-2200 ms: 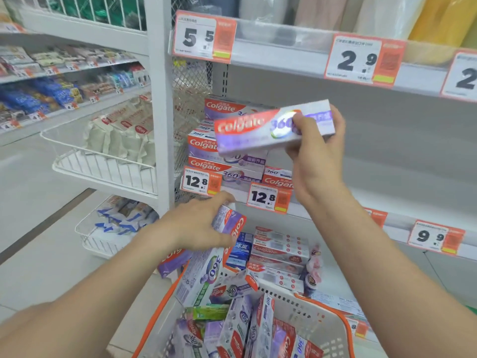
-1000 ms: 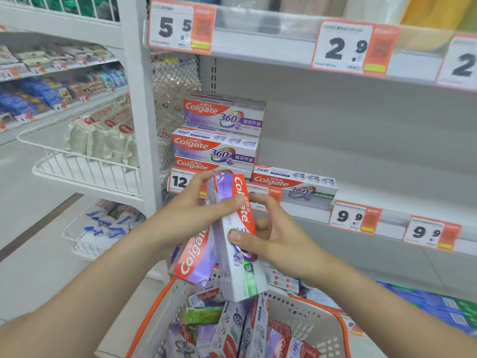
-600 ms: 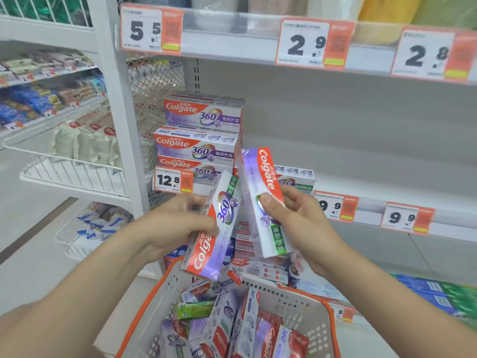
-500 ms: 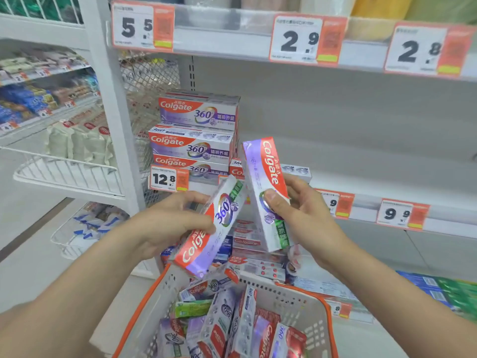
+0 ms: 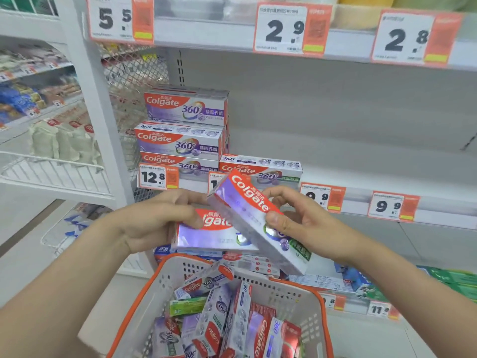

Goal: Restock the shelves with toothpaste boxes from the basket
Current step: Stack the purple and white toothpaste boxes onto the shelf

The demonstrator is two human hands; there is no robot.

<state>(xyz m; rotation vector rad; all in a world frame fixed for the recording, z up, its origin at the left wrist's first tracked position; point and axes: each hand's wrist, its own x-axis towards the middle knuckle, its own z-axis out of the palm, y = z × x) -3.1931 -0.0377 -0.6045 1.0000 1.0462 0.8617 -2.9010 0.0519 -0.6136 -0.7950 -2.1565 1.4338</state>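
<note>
My left hand grips a purple-and-red Colgate toothpaste box, held flat in front of the shelf. My right hand grips a second Colgate box, tilted down to the right and overlapping the first. Below them the orange-rimmed grey basket holds several toothpaste boxes standing on end. On the middle shelf a stack of three Colgate 360 boxes stands at the left, and a single box lies beside it on the right.
Price tags hang along the shelf edges: 12.8, 9.9, 2.9. The lower shelf holds more toothpaste boxes. A white upright post and a wire basket with white packs stand at the left.
Both boxes have turned from near upright to lying flatter, and the right-hand box now overlaps the left-hand one. My view has shifted a little to the right.
</note>
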